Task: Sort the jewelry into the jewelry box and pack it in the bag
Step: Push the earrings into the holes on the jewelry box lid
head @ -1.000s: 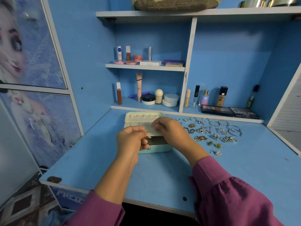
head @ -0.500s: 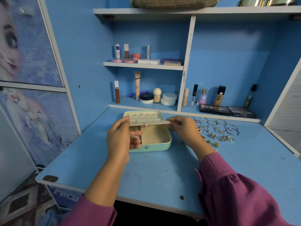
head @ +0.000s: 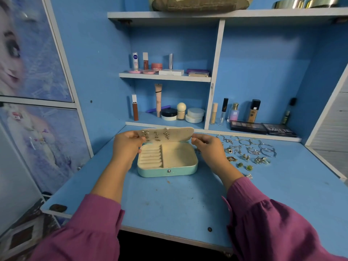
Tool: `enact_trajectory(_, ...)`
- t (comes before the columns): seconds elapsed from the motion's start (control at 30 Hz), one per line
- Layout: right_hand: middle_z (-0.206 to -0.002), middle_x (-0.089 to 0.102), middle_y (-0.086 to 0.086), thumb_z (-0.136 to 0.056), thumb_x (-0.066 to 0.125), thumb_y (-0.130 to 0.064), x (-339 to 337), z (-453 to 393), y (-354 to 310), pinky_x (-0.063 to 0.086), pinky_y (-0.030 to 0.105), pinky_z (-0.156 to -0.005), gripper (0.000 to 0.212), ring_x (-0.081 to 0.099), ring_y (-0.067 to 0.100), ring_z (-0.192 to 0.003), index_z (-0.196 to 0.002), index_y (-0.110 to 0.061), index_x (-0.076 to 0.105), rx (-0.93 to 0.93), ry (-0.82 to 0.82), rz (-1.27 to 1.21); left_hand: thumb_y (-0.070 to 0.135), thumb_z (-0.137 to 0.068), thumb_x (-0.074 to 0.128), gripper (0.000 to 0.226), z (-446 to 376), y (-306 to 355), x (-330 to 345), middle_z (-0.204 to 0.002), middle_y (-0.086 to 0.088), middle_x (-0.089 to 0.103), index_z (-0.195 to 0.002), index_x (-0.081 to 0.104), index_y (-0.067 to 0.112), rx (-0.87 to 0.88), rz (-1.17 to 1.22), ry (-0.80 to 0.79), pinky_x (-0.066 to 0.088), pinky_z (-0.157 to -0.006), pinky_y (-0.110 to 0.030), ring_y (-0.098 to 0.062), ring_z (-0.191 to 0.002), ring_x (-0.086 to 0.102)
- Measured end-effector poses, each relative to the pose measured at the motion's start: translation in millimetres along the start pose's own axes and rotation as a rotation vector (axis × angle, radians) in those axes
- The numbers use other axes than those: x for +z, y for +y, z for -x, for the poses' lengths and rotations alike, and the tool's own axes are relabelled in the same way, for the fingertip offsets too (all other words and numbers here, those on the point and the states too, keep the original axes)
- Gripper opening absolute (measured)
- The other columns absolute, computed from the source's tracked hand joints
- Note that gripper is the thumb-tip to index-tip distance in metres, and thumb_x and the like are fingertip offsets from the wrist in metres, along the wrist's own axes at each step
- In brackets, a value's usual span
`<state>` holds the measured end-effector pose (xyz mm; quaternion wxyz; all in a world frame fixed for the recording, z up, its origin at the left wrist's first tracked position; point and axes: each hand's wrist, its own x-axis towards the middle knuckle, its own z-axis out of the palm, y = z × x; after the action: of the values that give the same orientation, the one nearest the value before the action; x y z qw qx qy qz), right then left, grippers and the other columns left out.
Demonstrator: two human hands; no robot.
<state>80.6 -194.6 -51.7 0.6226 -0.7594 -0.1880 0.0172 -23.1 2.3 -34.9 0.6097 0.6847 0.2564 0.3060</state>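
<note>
A mint-green jewelry box [head: 167, 171] lies open on the blue desk, its cream lining showing ring rolls on the left and one bare compartment on the right. Above its back edge both hands hold up a cream earring panel [head: 177, 133] with several earrings pinned near its left end. My left hand [head: 126, 146] pinches the panel's left end. Its right end is pinched by my right hand [head: 207, 146]. Loose jewelry [head: 246, 152], rings, bangles, earrings and pendants, is spread on the desk right of the box.
Cosmetics stand on the shelves behind: tubes and jars [head: 169, 112], bottles and two flat palettes [head: 263, 128] at the back right. A grey-brown bag [head: 197, 3] sits on the top shelf. The desk's front edge [head: 169, 235] is near me.
The earring panel has been lifted from over the box and tilted up, so its earrings face me. The box's compartments have come into view. Both hands have moved apart to the panel's ends.
</note>
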Motion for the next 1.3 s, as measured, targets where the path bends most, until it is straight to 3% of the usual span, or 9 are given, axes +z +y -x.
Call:
enact_trajectory(0.1, -0.077, 0.063, -0.006, -0.089, 0.063, -0.015, 0.4, 0.8, -0.1, 0.046, 0.022, -0.07, 0.028, 0.058, 0.012, -0.075, -0.117, -0.017, 0.065, 0.001, -0.039, 0.064, 0.001, -0.087, 0.063, 0.007, -11.3, -4.8, 4.6, -0.066, -0.003, 0.056, -0.086, 0.066, 0.007, 0.018, 0.022, 0.022, 0.042, -0.055, -0.024, -0.014, -0.059, 0.047)
enact_trajectory(0.23, -0.097, 0.063, 0.0, -0.086, 0.066, -0.018, 2.6, 2.6, 1.3, 0.044, 0.019, -0.071, 0.03, 0.058, 0.013, -0.088, -0.116, -0.012, 0.065, -0.001, -0.026, 0.22, 0.002, -0.088, 0.063, 0.013, -15.6, -6.2, 9.9, -0.082, 0.001, 0.064, -0.099, 0.067, 0.009, 0.062, 0.052, 0.075, 0.043, -0.055, -0.016, -0.005, -0.061, 0.053)
enact_trajectory(0.37, -0.104, 0.067, 0.006, -0.087, 0.063, -0.013, 2.5, 3.0, 3.7, 0.041, 0.02, -0.076, 0.026, 0.059, 0.015, -0.092, -0.112, -0.006, 0.068, -0.002, -0.013, 0.291, 0.004, -0.09, 0.06, 0.021, -17.1, -16.6, 9.1, -0.103, -0.003, 0.067, -0.109, 0.067, 0.005, 0.057, 0.066, 0.087, 0.045, -0.074, -0.016, -0.009, -0.083, 0.061)
enact_trajectory(0.5, -0.092, 0.066, 0.004, -0.087, 0.063, -0.009, -1.6, 2.9, 3.0, 0.038, 0.012, -0.06, 0.022, 0.055, 0.012, -0.077, -0.108, -0.005, 0.07, -0.022, -0.038, 0.317, 0.006, -0.091, 0.059, 0.026, -21.3, -25.9, 5.8, -0.113, -0.005, 0.067, -0.117, 0.066, 0.004, 0.041, 0.007, 0.069, 0.043, -0.082, -0.022, -0.011, -0.096, 0.06)
enact_trajectory(0.8, -0.082, 0.071, 0.003, -0.087, 0.067, -0.016, -25.3, -1.3, -8.4, 0.054, 0.028, -0.068, 0.008, 0.062, 0.014, -0.072, -0.092, -0.017, 0.072, 0.028, -0.215, 0.342, 0.007, -0.093, 0.056, 0.024, -22.0, -34.5, 5.5, -0.108, -0.001, 0.068, -0.115, 0.067, 0.007, 0.126, -0.061, 0.059, 0.045, -0.074, -0.015, -0.01, -0.092, 0.062)
enact_trajectory(0.9, -0.07, 0.066, 0.0, -0.087, 0.066, -0.013, -44.5, 1.2, -12.7, 0.046, 0.014, -0.054, 0.008, 0.054, 0.009, -0.06, -0.092, -0.014, 0.073, -0.025, -0.286, 0.432, 0.006, -0.092, 0.056, 0.024, -23.9, -35.9, 6.5, -0.109, -0.001, 0.068, -0.114, 0.067, 0.006, 0.131, -0.072, 0.059, 0.046, -0.079, -0.021, -0.011, -0.093, 0.062)
enact_trajectory(1.03, -0.064, 0.062, -0.004, -0.086, 0.068, -0.014, -75.8, 7.5, -14.9, 0.036, 0.011, -0.041, 0.008, 0.047, 0.0, -0.047, -0.09, -0.016, 0.075, -0.015, -0.378, 0.517, 0.007, -0.092, 0.057, 0.024, -24.4, -36.0, 6.9, -0.106, 0.0, 0.068, -0.113, 0.068, 0.008, 0.129, -0.084, 0.066, 0.046, -0.082, -0.025, -0.012, -0.094, 0.063)
enact_trajectory(1.17, -0.065, 0.065, -0.004, -0.083, 0.072, -0.012, -102.0, 12.2, -10.5, 0.038, 0.015, -0.045, 0.008, 0.047, -0.001, -0.043, -0.087, -0.018, 0.075, 0.026, -0.446, 0.56, 0.008, -0.092, 0.057, 0.023, -25.6, -37.5, 7.8, -0.107, -0.001, 0.068, -0.113, 0.068, 0.008, 0.126, -0.096, 0.077, 0.046, -0.082, -0.026, -0.013, -0.094, 0.062)
enact_trajectory(1.3, -0.069, 0.071, -0.005, -0.077, 0.076, -0.014, -122.8, 13.0, -11.3, 0.044, 0.022, -0.054, 0.01, 0.053, 0.006, -0.055, -0.083, -0.022, 0.076, 0.089, -0.448, 0.633, 0.008, -0.093, 0.057, 0.023, -26.5, -39.1, 7.8, -0.107, -0.001, 0.068, -0.113, 0.068, 0.009, 0.114, -0.073, 0.079, 0.047, -0.083, -0.027, -0.013, -0.094, 0.063)
